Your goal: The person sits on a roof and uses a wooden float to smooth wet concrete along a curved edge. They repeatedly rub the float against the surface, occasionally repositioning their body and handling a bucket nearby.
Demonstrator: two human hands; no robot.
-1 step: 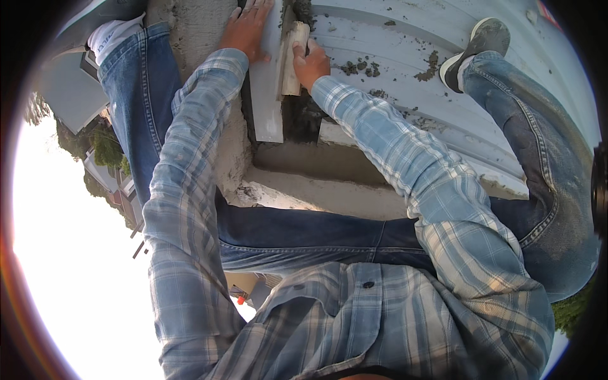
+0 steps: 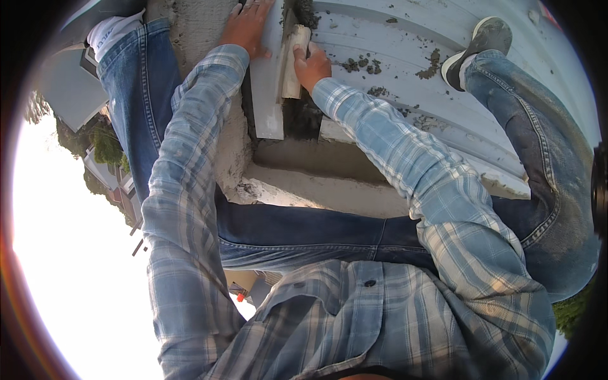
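Note:
My left hand point(image 2: 247, 30) lies flat with its fingers stretched out. It rests on the rough concrete ledge point(image 2: 196, 31), and its thumb touches a long pale straight board point(image 2: 267, 104). Right beside that board, my right hand point(image 2: 315, 67) is closed round the pale wooden handle of a hand float point(image 2: 292, 82). The float is seen almost edge-on, its thin blade along the board. Dark wet mortar point(image 2: 304, 119) shows in the gap below the float. The far ends of the board and of my left fingers are cut off by the picture's edge.
Ribbed light metal sheeting point(image 2: 392, 50) spreads to the right, with mortar crumbs point(image 2: 361, 64) on it. A recessed concrete channel point(image 2: 316, 158) lies nearer me. My shoe point(image 2: 484, 47) rests on the sheeting. On the left the ledge drops off toward trees point(image 2: 104, 142) and roofs far below.
My right hand and the float have slid very slightly toward me. My left hand and the board stay almost where they were.

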